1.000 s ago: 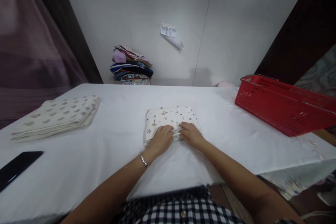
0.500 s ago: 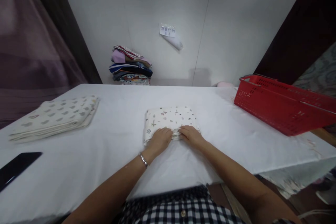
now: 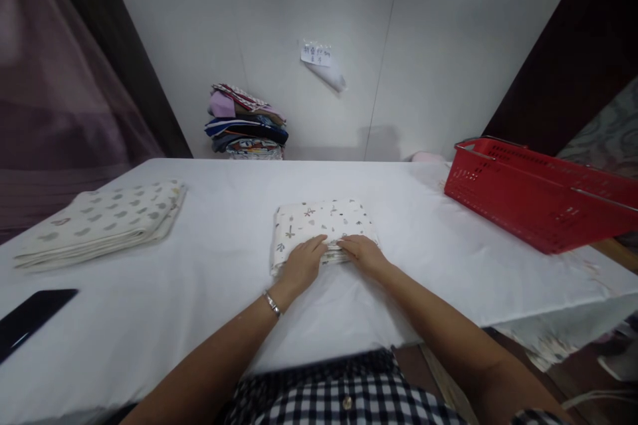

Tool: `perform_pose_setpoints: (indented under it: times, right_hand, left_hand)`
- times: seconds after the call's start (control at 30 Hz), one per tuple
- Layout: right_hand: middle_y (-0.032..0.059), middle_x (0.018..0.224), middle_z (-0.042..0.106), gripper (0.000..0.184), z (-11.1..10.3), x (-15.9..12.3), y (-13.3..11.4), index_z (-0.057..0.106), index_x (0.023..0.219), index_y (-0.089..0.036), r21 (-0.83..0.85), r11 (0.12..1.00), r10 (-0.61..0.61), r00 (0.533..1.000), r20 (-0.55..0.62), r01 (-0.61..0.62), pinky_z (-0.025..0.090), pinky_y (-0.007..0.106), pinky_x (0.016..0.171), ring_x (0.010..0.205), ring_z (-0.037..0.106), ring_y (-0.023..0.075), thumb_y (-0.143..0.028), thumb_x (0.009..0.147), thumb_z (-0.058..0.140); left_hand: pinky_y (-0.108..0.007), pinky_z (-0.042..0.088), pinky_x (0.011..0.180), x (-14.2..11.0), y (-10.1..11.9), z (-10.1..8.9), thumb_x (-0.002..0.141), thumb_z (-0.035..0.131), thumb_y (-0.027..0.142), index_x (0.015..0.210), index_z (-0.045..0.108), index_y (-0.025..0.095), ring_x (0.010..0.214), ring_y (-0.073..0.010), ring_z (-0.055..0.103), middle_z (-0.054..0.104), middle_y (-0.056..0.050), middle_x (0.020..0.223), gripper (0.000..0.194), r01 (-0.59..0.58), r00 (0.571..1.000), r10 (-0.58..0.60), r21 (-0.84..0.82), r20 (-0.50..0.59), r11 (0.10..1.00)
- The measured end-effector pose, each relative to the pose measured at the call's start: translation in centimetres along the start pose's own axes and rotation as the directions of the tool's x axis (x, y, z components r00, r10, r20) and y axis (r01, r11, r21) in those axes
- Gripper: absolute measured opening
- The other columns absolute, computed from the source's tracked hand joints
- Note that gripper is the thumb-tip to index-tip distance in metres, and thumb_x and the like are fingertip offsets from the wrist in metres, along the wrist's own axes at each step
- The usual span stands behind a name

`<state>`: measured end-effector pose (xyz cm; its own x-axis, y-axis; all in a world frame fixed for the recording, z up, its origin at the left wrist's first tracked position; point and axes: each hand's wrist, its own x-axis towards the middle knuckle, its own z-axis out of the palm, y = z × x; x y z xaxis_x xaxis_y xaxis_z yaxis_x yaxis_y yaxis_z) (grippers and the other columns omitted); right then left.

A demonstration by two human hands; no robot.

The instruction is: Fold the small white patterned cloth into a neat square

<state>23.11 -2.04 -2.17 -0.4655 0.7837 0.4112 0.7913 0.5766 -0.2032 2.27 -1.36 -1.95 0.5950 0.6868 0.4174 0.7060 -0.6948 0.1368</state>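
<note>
A small folded white cloth with little printed figures [image 3: 319,222] lies in the middle of the white table [image 3: 224,279]. My left hand [image 3: 302,262] rests on its near left edge, fingers stretched forward over the fabric. Beside it, my right hand [image 3: 363,254] lies flat on the near right edge. Both hands press on the cloth's near border and nearly touch each other. I cannot see whether any fingers curl under the folded layers.
A larger folded cream cloth with grey shapes [image 3: 100,222] lies at the left. A black flat object [image 3: 30,319] sits at the near left edge. A red plastic basket [image 3: 538,192] stands at the right. A pile of folded coloured fabrics [image 3: 246,126] sits against the back wall.
My hands have stayed on the near edge of the folded cloth; the left fingers have stretched a little further over it. The view has shifted slightly.
</note>
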Motion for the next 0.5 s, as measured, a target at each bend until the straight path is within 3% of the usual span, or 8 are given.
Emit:
perform_pose_setpoints:
  times: [0.17,0.3,0.5]
  right_hand:
    - [0.0078,0.106,0.066,0.026,0.00,-0.01,-0.01,0.064,0.108,-0.024,-0.003,1.000,0.009,1.000,0.025,-0.009,0.046,0.032,0.082,0.095,0.060,0.0195,-0.020,0.090,0.045]
    - [0.0066,0.107,0.066,0.026,0.11,-0.05,0.04,0.064,0.108,-0.024,-0.021,1.000,0.009,0.999,0.043,-0.008,0.046,0.033,0.083,0.096,0.060,0.0196,-0.022,0.091,0.045]
    - [0.0067,0.110,0.066,0.038,0.20,-0.45,-0.02,0.053,0.125,-0.023,-0.029,0.998,0.054,0.996,0.068,-0.052,0.046,0.034,0.084,0.097,0.060,0.0201,-0.016,0.089,0.043]
  left_hand:
    - [-0.039,0.042,0.089,0.14,0.26,-0.34,0.087,0.042,0.015,0.093,0.060,0.017,0.113,-0.0231,0.051,0.052,-0.009,0.129,0.019,-0.015,0.999,0.015,-0.002,0.042,1.000]
    - [-0.039,0.042,0.089,0.27,0.29,-0.44,0.088,0.045,0.025,0.097,0.061,0.019,0.112,-0.0225,0.050,0.053,-0.007,0.127,0.019,-0.020,0.998,0.021,-0.016,0.062,1.000]
    - [-0.036,0.043,0.082,0.42,0.52,-0.24,0.090,0.041,0.020,0.091,0.061,0.018,0.097,-0.0200,0.055,0.063,-0.005,0.104,0.020,-0.031,0.997,0.031,0.000,0.075,1.000]
